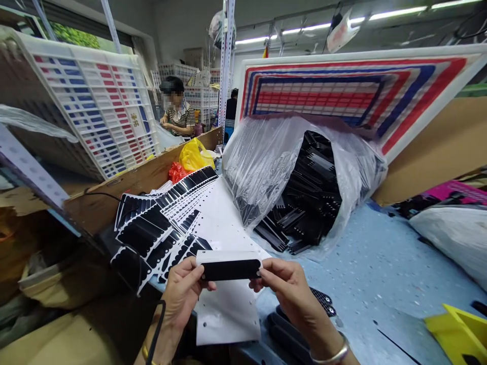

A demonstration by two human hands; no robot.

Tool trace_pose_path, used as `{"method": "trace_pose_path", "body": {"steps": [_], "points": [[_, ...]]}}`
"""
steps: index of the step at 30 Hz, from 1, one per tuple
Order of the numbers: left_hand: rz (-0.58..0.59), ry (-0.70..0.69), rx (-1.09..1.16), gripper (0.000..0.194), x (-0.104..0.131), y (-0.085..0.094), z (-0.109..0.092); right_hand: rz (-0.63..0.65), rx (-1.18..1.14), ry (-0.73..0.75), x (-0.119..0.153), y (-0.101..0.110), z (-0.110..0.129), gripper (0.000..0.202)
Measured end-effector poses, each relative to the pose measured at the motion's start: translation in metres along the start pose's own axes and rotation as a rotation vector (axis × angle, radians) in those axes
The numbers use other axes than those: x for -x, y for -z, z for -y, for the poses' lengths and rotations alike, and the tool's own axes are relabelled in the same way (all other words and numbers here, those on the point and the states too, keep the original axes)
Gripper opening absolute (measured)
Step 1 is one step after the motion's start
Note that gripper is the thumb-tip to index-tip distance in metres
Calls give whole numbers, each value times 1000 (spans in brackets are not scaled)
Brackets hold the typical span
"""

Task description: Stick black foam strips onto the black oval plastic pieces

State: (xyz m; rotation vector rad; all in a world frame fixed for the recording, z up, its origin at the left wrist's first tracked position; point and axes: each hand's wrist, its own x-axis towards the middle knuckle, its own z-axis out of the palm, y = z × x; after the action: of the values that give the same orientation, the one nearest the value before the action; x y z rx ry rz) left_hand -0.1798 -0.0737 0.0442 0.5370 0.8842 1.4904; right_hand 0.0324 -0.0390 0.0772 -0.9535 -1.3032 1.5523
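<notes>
Between my two hands is a long black sticker strip (230,270) with rounded ends, on or against white backing paper (228,319) that hangs down below it. My left hand (183,284) pinches the strip's left end between thumb and fingers. At the right end, my right hand (283,284) pinches it the same way. Ahead and to the left lie fanned sheets of black stickers (142,230) on white backing. Straight ahead, a clear plastic bag (258,167) lies on its side, its mouth showing many black plastic pieces (314,195).
The blue speckled table (380,253) stretches right, with a yellow bin (456,329) at its corner. Dark pieces (287,329) lie under my right wrist. A striped crate (342,96) leans behind the bag; another crate (102,106) stands left. A person (178,114) sits beyond.
</notes>
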Motion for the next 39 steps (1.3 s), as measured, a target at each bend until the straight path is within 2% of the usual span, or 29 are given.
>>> {"method": "trace_pose_path", "body": {"steps": [2,3,4,6,7,8,10,13,15,20,28,34,39], "points": [[-22,11,-86,34,-7,6,5,-20,37,-3,-1,0,-3,36],[-69,-14,-173,34,-10,9,7,-22,56,-9,-2,0,-5,38],[-146,-77,-284,32,-12,12,8,-26,78,-16,-4,0,-7,39],[-338,-289,-527,27,-13,14,8,-55,142,-13,-7,-1,-13,40],[-393,-399,-626,24,-11,12,7,-76,191,2,-9,-2,-16,40],[-387,-479,-697,19,-7,9,5,-92,250,30,-10,-3,-19,39],[-240,-537,-766,9,2,-1,4,-92,384,124,-13,-8,-24,35],[-12,-506,-801,18,13,-17,8,-18,493,264,-15,-19,-26,29],[55,-444,-823,20,14,-23,12,32,509,297,-14,-26,-26,26],[67,-346,-838,18,6,-19,16,95,560,279,-14,-34,-28,29],[101,-336,-841,24,0,-14,14,144,609,311,-19,-36,-35,27],[226,-288,-762,25,-6,-11,13,147,624,360,-18,-36,-30,23],[230,-312,-812,28,-6,-12,15,152,614,349,-20,-36,-34,23]]}}
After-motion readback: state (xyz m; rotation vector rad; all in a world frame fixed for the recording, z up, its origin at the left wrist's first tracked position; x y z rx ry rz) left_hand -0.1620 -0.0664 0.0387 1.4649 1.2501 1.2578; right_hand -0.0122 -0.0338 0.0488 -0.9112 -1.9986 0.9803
